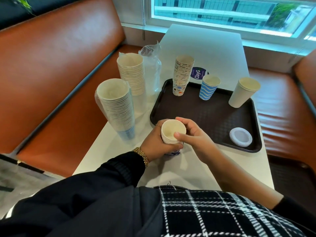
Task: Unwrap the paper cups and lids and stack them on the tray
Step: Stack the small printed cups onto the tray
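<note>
A short stack of small paper cups (171, 132) stands at the near left corner of the dark tray (212, 115). My left hand (153, 144) grips its side, and my right hand (191, 134) pinches the top rim between thumb and fingers. On the tray stand a patterned cup stack (182, 74), a blue wavy cup (209, 88), a plain white cup stack (242, 93) and white lids (240, 136). Two tall wrapped cup stacks, one near (116, 106) and one farther (132, 72), stand left of the tray, with loose clear wrapping (152, 65) beside them.
The white table (205, 43) runs toward a window, with a round blue sticker (198, 73) behind the tray. Orange bench seats (59, 65) flank it on both sides. Bare tabletop lies between me and the tray.
</note>
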### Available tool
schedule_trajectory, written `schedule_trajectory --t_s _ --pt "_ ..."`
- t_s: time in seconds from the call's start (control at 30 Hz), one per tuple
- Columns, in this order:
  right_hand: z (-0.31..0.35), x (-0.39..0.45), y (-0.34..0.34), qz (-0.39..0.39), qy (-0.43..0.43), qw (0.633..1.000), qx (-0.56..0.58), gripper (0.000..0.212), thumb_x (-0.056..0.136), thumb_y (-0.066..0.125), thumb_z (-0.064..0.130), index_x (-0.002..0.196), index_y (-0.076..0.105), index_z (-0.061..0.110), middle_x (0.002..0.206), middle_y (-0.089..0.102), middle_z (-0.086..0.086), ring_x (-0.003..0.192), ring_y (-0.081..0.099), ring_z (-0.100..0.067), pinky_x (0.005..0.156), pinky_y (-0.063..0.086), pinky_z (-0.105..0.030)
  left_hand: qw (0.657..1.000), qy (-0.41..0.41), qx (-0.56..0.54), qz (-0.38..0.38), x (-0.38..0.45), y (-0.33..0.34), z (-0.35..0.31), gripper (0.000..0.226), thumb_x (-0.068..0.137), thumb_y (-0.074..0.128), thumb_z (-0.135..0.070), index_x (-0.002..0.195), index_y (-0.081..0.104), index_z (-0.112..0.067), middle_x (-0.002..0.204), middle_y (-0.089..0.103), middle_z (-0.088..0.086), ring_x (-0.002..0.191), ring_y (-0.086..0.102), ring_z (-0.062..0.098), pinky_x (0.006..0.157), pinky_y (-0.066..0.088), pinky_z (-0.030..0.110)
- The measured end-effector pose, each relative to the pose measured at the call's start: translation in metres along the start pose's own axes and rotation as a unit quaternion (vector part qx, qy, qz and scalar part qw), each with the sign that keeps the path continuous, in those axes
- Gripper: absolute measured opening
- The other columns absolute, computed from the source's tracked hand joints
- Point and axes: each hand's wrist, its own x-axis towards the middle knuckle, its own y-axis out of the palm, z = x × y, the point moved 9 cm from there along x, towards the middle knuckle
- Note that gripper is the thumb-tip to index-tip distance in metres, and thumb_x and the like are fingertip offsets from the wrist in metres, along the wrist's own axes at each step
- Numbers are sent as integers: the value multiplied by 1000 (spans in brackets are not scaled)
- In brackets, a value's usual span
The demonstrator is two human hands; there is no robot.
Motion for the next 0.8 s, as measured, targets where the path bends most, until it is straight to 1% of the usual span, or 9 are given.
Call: schedule_trajectory --t_s 0.07,0.17,0.27,0.33,0.4,0.47,0.57,0.67,0.8 --pt "-3 -1 4 25 3 1000 -15 87 54 88 38 131 49 35 129 58 4 120 55 -12 96 49 -29 1000 -3 8 0 0 0 0 81 53 84 -45 120 38 -45 118 53 -20 108 56 0 90 49 19" --pt "-4 -1 6 43 2 998 -40 99 47 89 38 135 43 38 133 52 6 127 48 -15 107 44 -36 1000 -9 14 4 -1 0 1 78 51 77 -53 118 37 -48 118 51 -23 108 53 -9 89 47 16" --pt "-5 0 7 42 2 998 -35 97 46 87 34 132 44 40 134 51 5 129 46 -18 109 43 -39 1000 -12 18 5 -1 0 1 79 50 77 -54 117 36 -48 117 51 -24 107 52 -9 89 46 16" --pt "-4 1 7 39 -4 999 -28 93 48 87 31 130 46 39 133 52 4 129 46 -18 106 45 -36 1000 -16 16 5 0 -1 1 82 49 79 -53 118 36 -47 116 52 -23 108 53 -6 89 47 17" --pt "-1 1 6 35 -13 999 -19 87 54 87 23 131 46 35 131 53 3 128 48 -18 98 47 -30 1000 -25 11 8 1 -1 3 83 52 85 -45 119 36 -45 115 53 -22 108 55 -3 89 47 18" --pt "1 2 5 28 -15 999 -15 82 59 85 19 130 46 33 129 54 2 126 49 -17 97 48 -30 999 -33 5 13 1 0 6 84 58 89 -32 122 35 -42 115 54 -20 108 56 0 91 48 21" --pt "1 4 4 20 -14 999 -32 84 58 86 23 132 46 31 128 56 5 125 51 -14 106 46 -36 999 -35 7 16 2 0 7 84 63 90 -23 125 35 -36 115 55 -18 109 57 4 90 48 20" --pt "3 6 6 16 -17 997 -69 88 59 87 30 135 43 35 129 55 9 124 51 -9 107 45 -35 999 -35 1 15 3 0 7 86 60 90 -26 126 36 -36 118 57 -14 111 57 7 93 49 24" --pt "14 7 5 -12 -56 996 -65 85 52 90 43 126 50 38 131 55 1 124 53 -14 106 46 -42 999 -31 -5 19 2 2 6 89 58 90 -30 129 35 -36 120 58 -12 112 57 5 95 48 24"
